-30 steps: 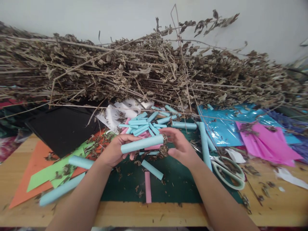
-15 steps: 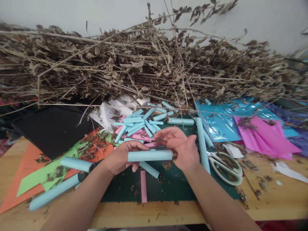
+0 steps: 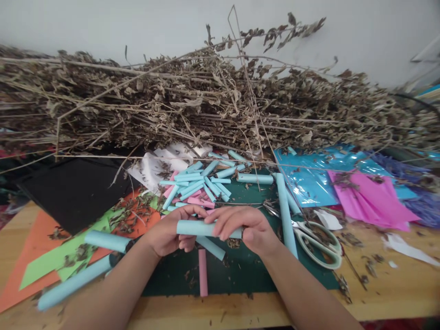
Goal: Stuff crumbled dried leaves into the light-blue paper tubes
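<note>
Clasped by both hands, the pale-blue cylindrical paper tube (image 3: 194, 228) lies nearly level across my feed: my left hand (image 3: 172, 233) pinches its left end, and my right hand (image 3: 249, 224) curls its fingers over the other half, thumb by the far end. That second hold is what has just changed; I judge that the tube is now steadied from both sides and better placed for handling its right end. Half a second ago my right hand stood with its palm open at that end, where dark plant crumbs showed; now my fingers hide much of that half, so I cannot tell whether the end is filled. A second ago the tube also sloped up toward the right. Just below the grip I see another short pale-blue paper tube (image 3: 216, 250), perhaps touching the held one, and a slim pink paper tube (image 3: 203, 272) on the dark-green flat mat (image 3: 247, 277). Beyond the grip sits a loose heap of small blue and pink paper tubes (image 3: 192, 186); to its right, pale-green-handled metal scissors (image 3: 332, 264).
</note>
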### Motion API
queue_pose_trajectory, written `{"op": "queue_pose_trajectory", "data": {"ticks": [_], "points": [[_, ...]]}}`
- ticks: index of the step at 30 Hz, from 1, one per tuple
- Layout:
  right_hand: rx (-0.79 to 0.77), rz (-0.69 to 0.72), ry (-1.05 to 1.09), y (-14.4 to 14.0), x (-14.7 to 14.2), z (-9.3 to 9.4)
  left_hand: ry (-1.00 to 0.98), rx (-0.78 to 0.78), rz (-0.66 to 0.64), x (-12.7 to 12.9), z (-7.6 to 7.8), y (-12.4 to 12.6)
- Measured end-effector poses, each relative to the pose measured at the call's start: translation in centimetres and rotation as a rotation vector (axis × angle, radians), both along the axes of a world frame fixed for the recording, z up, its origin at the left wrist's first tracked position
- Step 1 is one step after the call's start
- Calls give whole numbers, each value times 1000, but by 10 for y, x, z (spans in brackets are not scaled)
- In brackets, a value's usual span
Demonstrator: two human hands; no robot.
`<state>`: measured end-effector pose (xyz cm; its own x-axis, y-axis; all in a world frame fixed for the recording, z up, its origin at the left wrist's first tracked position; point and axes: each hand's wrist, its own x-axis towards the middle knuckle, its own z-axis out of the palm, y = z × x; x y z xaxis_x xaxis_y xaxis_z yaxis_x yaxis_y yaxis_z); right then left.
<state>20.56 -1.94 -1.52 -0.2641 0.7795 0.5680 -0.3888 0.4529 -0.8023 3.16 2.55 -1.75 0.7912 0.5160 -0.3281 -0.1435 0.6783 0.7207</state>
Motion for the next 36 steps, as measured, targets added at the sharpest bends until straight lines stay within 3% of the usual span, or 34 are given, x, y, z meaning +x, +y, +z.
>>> {"op": "queue_pose_trajectory", "data": {"ticks": [11, 19, 25, 27, 32, 36], "points": [[-85, -151, 219, 1, -7, 3, -282, -41, -78, 1, -7, -6], [-187, -76, 213, 0, -3, 2, -366, -42, -186, 4, -7, -7], [-181, -59, 193, -2, -5, 5, -288, -87, -236, 3, -6, -7], [-189, -91, 210, -1, -5, 4, -210, -96, -171, 3, -4, -9], [-308, -184, 311, 6, 2, -3, -62, -45, 160, 6, -2, -11], [-380, -200, 426, 11, 10, -5, -104, 19, 224, 4, 1, -8]]}}
